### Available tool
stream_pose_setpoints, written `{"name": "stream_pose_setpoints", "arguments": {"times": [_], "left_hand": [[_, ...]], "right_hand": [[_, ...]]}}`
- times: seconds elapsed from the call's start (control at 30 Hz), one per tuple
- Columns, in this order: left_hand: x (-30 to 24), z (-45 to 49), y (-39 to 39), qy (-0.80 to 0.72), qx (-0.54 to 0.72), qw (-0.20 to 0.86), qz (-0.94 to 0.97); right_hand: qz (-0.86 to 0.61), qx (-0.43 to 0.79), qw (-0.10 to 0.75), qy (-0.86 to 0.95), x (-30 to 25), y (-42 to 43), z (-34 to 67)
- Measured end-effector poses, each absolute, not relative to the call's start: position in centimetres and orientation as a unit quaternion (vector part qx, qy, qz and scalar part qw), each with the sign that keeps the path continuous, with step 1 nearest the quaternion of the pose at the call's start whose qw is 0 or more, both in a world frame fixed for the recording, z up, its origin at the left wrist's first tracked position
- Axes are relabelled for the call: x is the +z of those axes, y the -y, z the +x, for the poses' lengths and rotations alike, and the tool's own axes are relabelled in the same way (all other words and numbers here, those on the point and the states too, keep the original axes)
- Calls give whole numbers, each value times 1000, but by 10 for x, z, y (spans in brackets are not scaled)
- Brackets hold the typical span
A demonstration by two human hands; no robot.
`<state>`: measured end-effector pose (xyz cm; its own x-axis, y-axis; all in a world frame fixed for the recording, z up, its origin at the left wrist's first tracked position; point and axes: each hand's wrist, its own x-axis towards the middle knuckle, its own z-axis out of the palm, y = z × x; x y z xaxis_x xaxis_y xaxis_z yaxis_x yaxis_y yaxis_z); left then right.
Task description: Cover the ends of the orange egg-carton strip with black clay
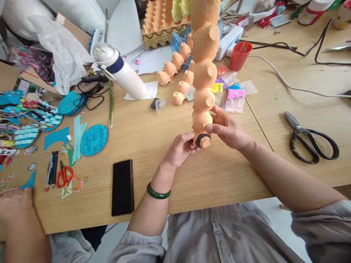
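Observation:
Both of my hands grip a long orange strip of egg-carton cups (205, 75), held upright over the table. Its lowest cup has a black ring (200, 139) around the tip. My left hand (179, 148) pinches the strip at its bottom end, from the left. My right hand (226, 126) holds it slightly higher, with the thumb in front and fingers behind. The strip's top runs out of the frame. Behind it lie shorter orange cup strips (178, 58) and small bags of coloured clay (235, 99). A dark lump in clear wrap (157, 105) lies to the left.
Black-handled scissors (309, 140) lie at right, a phone (122, 187) near the front edge. A white bottle (120, 71), a red cup (240, 55) and stacked egg trays (159, 22) stand behind. Another person's hand (16, 204) rests at left near blue craft pieces (94, 140) and red scissors (64, 174).

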<state>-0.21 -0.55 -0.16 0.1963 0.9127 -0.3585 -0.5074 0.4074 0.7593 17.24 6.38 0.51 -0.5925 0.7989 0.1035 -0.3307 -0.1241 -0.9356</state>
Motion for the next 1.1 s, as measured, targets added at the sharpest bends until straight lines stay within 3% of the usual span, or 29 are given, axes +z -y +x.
{"name": "stream_pose_setpoints", "arguments": {"times": [0.57, 0.83, 1.1], "left_hand": [[-8, -1, 7, -436, 513, 628, 390], [0, 1, 6, -418, 518, 682, 303], [-7, -1, 9, -418, 527, 641, 370]], "right_hand": [[-234, 717, 409, 514, 2, -66, 172], [-251, 728, 404, 494, 7, -63, 173], [-269, 717, 416, 490, 4, -66, 172]]}}
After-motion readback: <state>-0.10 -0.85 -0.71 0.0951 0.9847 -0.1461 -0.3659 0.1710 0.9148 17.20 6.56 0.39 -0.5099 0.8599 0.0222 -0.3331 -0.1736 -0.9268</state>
